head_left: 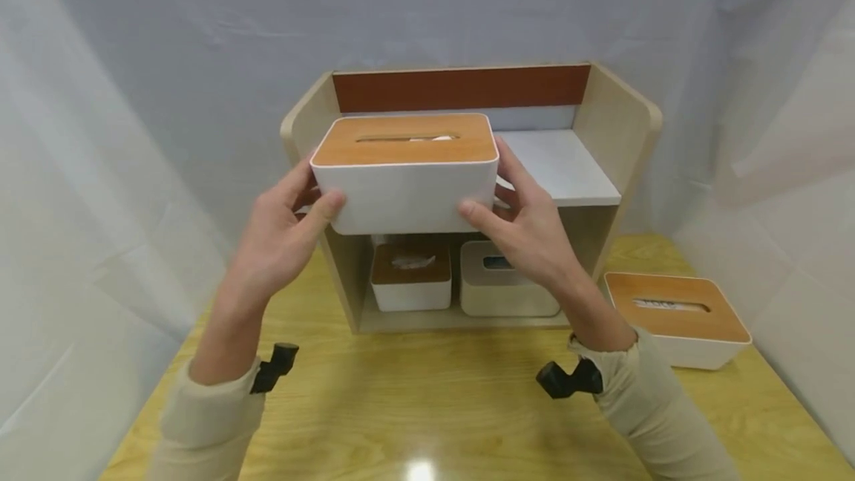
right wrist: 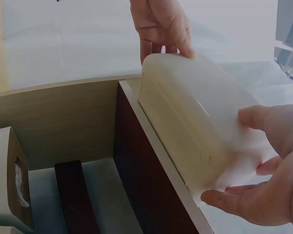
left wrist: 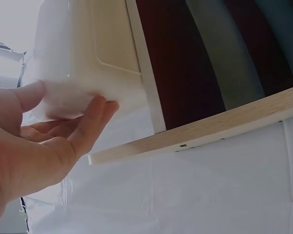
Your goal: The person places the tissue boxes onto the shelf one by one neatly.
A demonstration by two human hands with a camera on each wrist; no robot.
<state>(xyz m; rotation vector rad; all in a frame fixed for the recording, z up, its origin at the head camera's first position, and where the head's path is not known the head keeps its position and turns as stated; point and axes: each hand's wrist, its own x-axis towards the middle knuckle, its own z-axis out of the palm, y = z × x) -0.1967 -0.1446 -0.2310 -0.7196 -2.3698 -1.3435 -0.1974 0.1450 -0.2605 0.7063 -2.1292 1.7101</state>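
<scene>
Both hands hold a white tissue box with a wood-coloured lid, slotted on top, at the left part of the upper shelf. My left hand grips its left end, thumb on the front face and fingers round the side. At the right end, my right hand grips it the same way. In the left wrist view, the box's underside shows right at the shelf's front edge. The right wrist view has the box slanting between the two hands, its bottom overlapping the shelf edge.
The wooden shelf unit stands on a yellow wood-grain table. Its lower compartment holds a small brown-lidded tissue box and a cream tissue box. Right of the unit, another wood-lidded tissue box sits on the table. White sheeting hangs around.
</scene>
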